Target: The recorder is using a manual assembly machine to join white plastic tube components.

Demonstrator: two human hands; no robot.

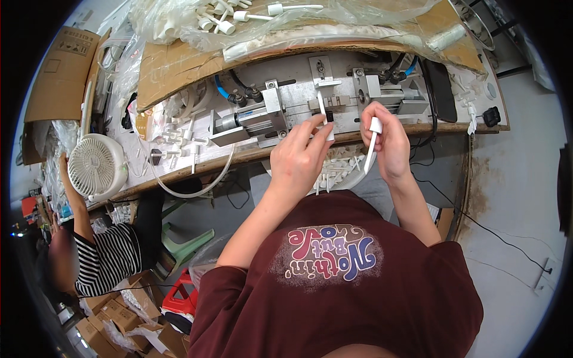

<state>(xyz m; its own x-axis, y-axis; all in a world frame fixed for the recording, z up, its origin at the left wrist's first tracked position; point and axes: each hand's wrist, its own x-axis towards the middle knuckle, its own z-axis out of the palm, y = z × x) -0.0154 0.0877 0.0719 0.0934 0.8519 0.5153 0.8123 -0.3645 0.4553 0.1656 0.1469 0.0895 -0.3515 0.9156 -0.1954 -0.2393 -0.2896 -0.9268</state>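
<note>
At the metal clamping jig [296, 98] on the bench, my left hand [298, 154] pinches the wide end of a white plastic stemmed part [321, 102]. The stem of that part points away from me, into the middle of the jig. My right hand [389, 142], just right of it, is closed around a second white stemmed part [371, 144], whose short cylinder head is up and whose stem points down. Two metal cylinder units, a left one [245, 123] and a right one [391, 98], flank the jig. Below my hands, a pile of white parts [341, 173] sits at my lap.
A cardboard sheet [173, 74] arches over the jig's back, with white stemmed parts [224, 25] in clear plastic behind it. On the left are a white fan [95, 167], small white fittings [185, 140] and a person in a striped shirt [110, 259]. A clear hose [197, 194] loops over the bench edge.
</note>
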